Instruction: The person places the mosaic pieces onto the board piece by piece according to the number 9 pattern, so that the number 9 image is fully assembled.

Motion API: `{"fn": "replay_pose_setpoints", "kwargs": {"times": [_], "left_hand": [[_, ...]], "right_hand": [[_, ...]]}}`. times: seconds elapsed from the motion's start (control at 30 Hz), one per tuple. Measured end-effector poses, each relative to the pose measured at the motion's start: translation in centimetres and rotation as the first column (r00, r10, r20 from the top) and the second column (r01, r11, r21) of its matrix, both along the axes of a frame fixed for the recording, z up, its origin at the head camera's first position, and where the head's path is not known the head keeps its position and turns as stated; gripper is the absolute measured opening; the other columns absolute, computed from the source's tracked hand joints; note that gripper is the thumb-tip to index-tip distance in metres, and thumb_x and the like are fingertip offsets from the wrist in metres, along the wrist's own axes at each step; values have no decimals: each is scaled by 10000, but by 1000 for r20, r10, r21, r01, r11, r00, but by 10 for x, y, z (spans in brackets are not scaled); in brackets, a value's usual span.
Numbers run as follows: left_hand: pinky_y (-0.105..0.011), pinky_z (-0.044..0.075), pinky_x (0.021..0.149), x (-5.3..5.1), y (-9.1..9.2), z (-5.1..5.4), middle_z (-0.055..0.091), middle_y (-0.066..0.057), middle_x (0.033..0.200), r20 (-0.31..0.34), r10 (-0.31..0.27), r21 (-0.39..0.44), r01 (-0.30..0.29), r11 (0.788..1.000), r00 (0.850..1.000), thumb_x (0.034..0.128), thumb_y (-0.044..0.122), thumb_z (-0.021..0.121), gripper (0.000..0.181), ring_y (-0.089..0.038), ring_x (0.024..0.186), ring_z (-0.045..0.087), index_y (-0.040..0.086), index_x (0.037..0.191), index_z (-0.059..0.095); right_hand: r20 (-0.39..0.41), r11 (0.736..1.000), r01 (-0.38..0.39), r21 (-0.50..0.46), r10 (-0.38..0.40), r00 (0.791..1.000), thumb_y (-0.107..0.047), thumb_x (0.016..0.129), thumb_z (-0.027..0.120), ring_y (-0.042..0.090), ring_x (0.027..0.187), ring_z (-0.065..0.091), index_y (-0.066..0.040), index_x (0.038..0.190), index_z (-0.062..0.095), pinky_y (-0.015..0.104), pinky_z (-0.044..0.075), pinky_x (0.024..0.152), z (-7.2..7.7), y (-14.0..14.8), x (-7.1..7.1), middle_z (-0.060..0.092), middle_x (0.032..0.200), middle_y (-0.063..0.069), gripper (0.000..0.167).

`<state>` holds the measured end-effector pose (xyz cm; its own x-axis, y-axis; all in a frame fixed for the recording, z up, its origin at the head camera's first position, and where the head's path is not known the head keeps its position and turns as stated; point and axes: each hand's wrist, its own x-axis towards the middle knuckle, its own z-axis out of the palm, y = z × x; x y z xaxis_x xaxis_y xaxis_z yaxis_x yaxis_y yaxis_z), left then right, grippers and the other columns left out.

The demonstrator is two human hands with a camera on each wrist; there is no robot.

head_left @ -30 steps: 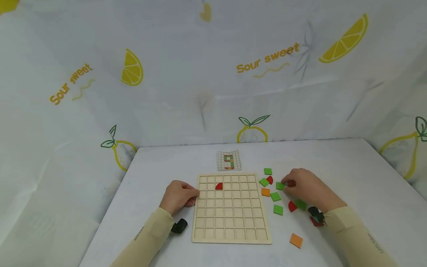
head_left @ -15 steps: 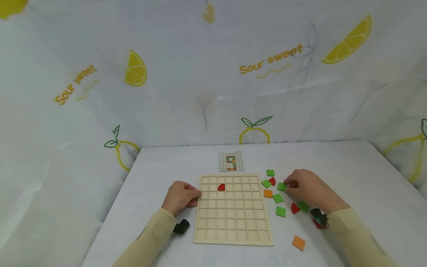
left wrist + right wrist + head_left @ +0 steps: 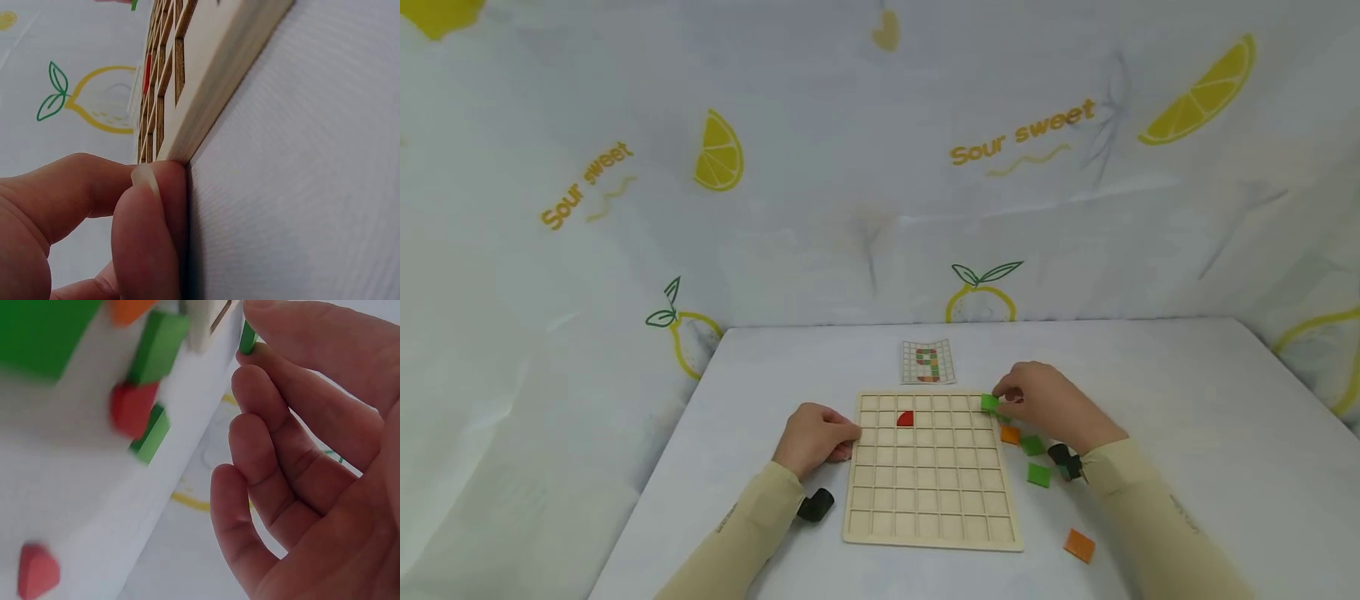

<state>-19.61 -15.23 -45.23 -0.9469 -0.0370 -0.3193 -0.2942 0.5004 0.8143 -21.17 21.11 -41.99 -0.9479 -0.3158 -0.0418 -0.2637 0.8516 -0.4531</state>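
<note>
Here | right hand [image 3: 1041, 402]: pinching green tile [image 3: 989, 403] at fingertips [image 3: 265, 317] | left hand [image 3: 815, 437]: gripping board [image 3: 937, 478]

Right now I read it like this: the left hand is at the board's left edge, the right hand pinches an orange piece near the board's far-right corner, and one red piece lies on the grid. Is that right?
One slip: the right hand pinches a green piece, not an orange one, as the head view shows. The rest stands.

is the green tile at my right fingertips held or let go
Held: in the right wrist view, the right hand pinches the green tile between thumb and finger.
</note>
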Motion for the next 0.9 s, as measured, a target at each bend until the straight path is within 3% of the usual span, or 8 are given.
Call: {"fn": "replay_pose_setpoints", "kwargs": {"times": [0.27, 0.47, 0.73, 0.9], "left_hand": [[-233, 601, 637, 0, 1, 0, 739, -40, 730, -3, -15, 20, 15, 1000, 1000, 893, 172, 835, 130, -101, 624, 688, 58, 923, 780], [-235, 598, 633, 0, 0, 2, 739, -43, 724, -13, -7, 19, 7, 1000, 1000, 893, 174, 835, 126, -106, 621, 689, 62, 918, 781], [-238, 582, 624, 0, 1, 1, 728, -43, 710, 1, -3, 10, 3, 1000, 1000, 894, 183, 831, 137, -110, 614, 675, 63, 921, 770], [-236, 578, 616, 0, 1, 0, 723, -39, 699, -6, -6, 1, 6, 1000, 1000, 893, 180, 834, 135, -105, 601, 672, 65, 917, 767]], "right_hand": [[66, 999, -7, -33, 9, 998, -151, 950, 760, 185, 983, 640, -93, 1140, 822, 418, 575, 924, 1, -43, -11, 723, 1049, 2, 208], [32, 997, -62, -35, 63, 997, -150, 951, 779, 174, 977, 659, -101, 1130, 829, 419, 593, 929, 2, -69, -15, 732, 1045, 0, 192], [25, 994, -97, -49, 98, 995, -141, 952, 791, 146, 963, 615, -123, 1094, 833, 373, 563, 882, -7, -80, -14, 722, 1033, -22, 150], [-28, 992, -126, 1, 126, 992, -162, 951, 809, 139, 938, 599, -142, 1037, 838, 369, 556, 862, -11, -84, -13, 729, 987, -45, 93]]}}
